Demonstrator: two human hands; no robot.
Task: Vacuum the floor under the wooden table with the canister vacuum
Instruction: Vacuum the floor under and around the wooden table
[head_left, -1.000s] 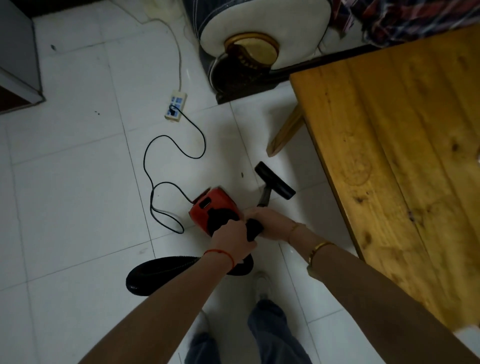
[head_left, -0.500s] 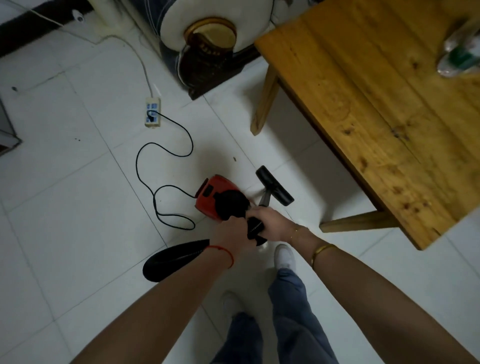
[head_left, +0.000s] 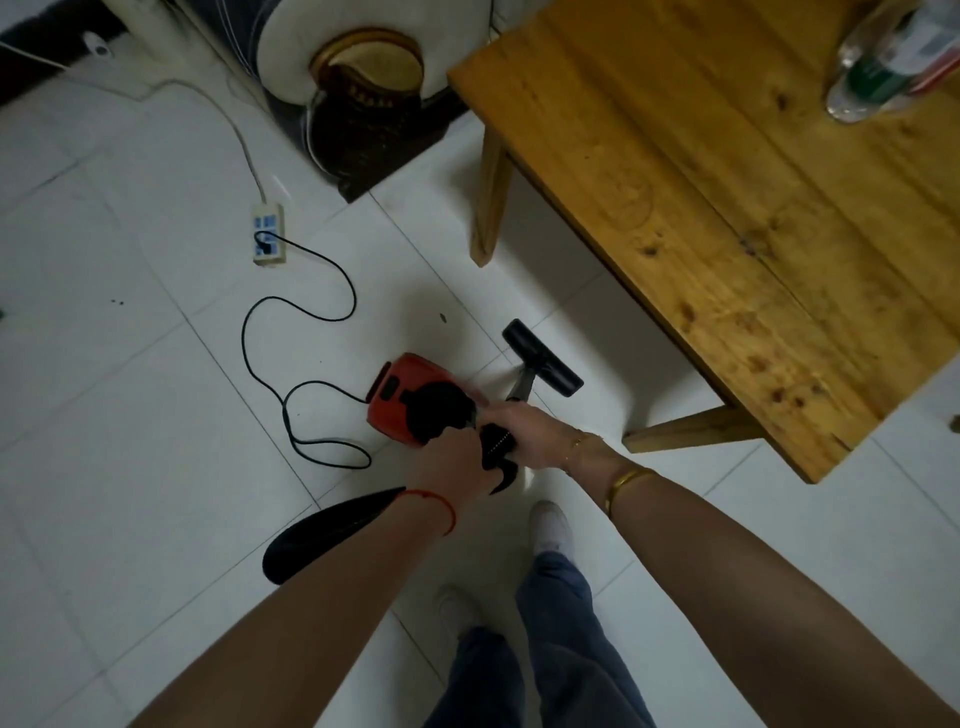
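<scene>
A small red and black canister vacuum (head_left: 402, 392) sits low over the white tiled floor in the middle of the view. My left hand (head_left: 452, 465) grips its black handle from behind. My right hand (head_left: 535, 434) grips the black ribbed hose (head_left: 496, 449) just beside it. A short wand runs forward to the black floor nozzle (head_left: 543, 358), which rests on the tiles at the near edge of the wooden table (head_left: 727, 197). The nozzle lies between the table's two visible legs, just outside the top's edge.
A black power cord (head_left: 298, 312) loops across the tiles to a white power strip (head_left: 268, 234). A black dust bag (head_left: 322, 535) trails behind the vacuum. A sofa arm (head_left: 358, 83) stands beyond the table corner. A plastic bottle (head_left: 883, 62) lies on the table. My feet (head_left: 550, 527) are below.
My view has swung left and back, so the table corner and both legs show. Both hands keep their grip, and the nozzle stays pointed at the table's edge.
</scene>
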